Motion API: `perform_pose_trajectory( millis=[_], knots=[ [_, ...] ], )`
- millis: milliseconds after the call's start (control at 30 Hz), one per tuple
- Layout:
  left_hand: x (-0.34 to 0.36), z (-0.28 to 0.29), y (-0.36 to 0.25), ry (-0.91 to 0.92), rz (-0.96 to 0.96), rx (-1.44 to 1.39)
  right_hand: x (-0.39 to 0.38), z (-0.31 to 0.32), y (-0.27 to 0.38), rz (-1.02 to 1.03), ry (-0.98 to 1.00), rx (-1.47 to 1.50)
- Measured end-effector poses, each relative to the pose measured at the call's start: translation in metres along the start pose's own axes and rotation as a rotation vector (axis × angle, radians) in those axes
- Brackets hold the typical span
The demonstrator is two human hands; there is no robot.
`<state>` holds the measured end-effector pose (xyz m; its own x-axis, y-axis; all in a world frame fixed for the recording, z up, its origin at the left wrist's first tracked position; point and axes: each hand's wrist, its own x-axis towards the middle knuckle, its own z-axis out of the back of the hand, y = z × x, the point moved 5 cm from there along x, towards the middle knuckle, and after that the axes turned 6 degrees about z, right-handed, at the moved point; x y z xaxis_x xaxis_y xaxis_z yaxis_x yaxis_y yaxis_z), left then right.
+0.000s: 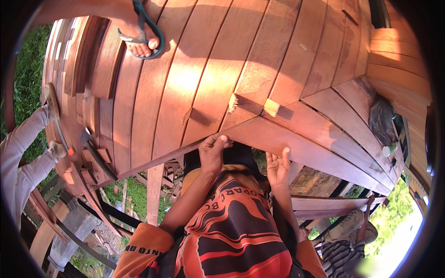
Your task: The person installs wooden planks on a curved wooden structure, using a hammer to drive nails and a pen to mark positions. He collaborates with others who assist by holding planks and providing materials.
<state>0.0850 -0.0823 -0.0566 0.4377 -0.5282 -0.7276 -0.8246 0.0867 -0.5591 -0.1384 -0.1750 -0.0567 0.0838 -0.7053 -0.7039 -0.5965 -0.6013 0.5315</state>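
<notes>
My left hand (212, 152) curls over the near edge of a reddish wooden board (296, 143) where a long thin dark strip (153, 162) runs off to the left. My right hand (278, 167) holds the same board's edge from below, with the fingers pointing up and the thumb on the rim. The board lies at an angle across the end of a deck of reddish planks (185, 78). Two small pale wood blocks (233, 102) (271, 107) stand on the planks just beyond my hands. My orange and black shirt fills the lower middle.
Another person's foot in a teal flip-flop (141, 41) stands on the planks at the top left. A person's legs in grey trousers (21, 148) come in from the left. A third person's shoe (347, 226) shows at the lower right. Grass and timber posts lie below.
</notes>
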Motion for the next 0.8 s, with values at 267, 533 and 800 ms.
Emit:
perform_pose_trajectory(
  millis=[267, 533, 800],
  knots=[
    [0.000, -0.002, 0.000, 0.003, -0.008, 0.010, -0.002, -0.002, 0.006, -0.003, -0.028, -0.059],
    [0.001, 0.000, 0.001, 0.022, -0.008, -0.005, 0.000, -0.002, 0.003, -0.010, 0.003, -0.062],
    [0.008, 0.011, -0.013, -0.024, -0.056, 0.302, -0.004, -0.006, -0.020, -0.075, -0.013, 0.023]
  ],
)
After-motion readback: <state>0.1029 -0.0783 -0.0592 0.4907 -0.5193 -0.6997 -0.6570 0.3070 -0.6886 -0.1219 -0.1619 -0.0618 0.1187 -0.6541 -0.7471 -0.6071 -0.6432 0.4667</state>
